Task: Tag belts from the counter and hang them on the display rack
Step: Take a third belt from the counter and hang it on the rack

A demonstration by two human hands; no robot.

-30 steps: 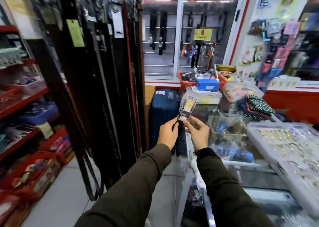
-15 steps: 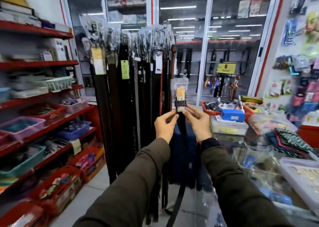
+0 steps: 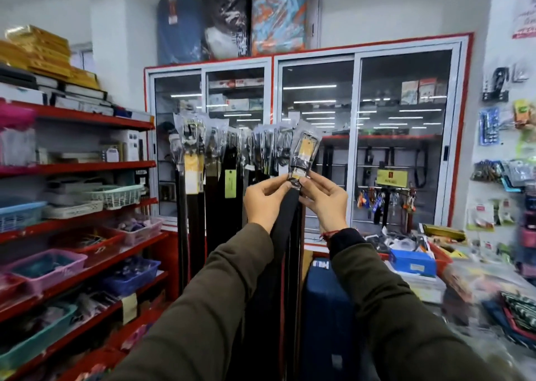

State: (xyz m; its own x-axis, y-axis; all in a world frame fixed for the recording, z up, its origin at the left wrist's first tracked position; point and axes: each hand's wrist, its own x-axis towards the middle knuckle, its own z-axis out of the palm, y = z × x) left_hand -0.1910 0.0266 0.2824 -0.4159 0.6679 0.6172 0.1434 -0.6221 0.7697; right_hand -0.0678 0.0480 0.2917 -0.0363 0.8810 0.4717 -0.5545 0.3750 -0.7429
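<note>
Raised since a moment ago, the belt point(image 3: 291, 206) now has its wrapped buckle end point(image 3: 305, 151) level with the tops of the hanging belts point(image 3: 220, 177) on the rack. Left hand point(image 3: 265, 199) and right hand point(image 3: 324, 198) each pinch it below the buckle; its strap hangs down between the sleeves

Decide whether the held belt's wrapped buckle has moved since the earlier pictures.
Yes. The wrapped buckle, held by both hands, has risen from beside the counter to the hanging belts' tops.
</note>
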